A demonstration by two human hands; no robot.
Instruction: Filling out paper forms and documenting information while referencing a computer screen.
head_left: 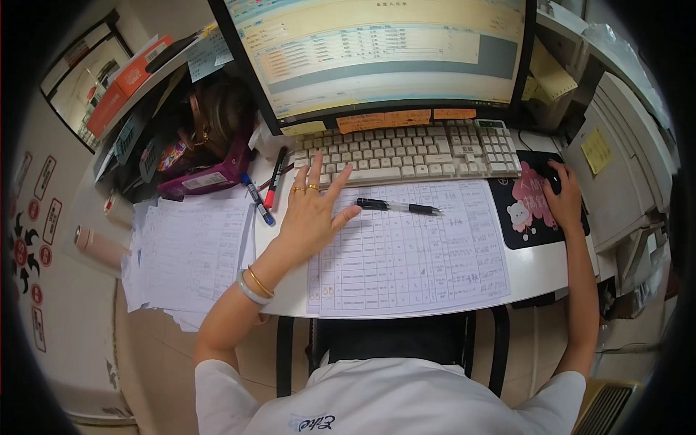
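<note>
Your left hand (310,212) lies flat with the fingers spread, palm down, at the left edge of the printed sheet (406,250); its fingertips reach the front edge of the keyboard (413,148). The grip is open and pinches nothing. Two gold rings sit on its fingers, and two bangles, one gold and one silvery, circle the wrist.

The sheet is a single wide white page ruled into a dense table of small rows and columns, filled with dark handwriting or print too fine to tell apart. It lies on the white desk (540,272) directly in front of you, below the keyboard, its near edge hanging slightly over the desk edge. One black pen (399,207) rests across its top, just beside your left fingertips but not touching them.

Your right hand (562,196) is cupped over a mouse on the black mouse pad (518,217) with a pink cartoon figure; the mouse is almost wholly hidden, so you cannot tell how tightly the fingers close on it.

To the left, one loose stack of papers (188,254) lies on the desk, and two more pens stand near it: a blue one (257,199) and a red-tipped one (274,179). One monitor (377,51) stands above the keyboard.
</note>
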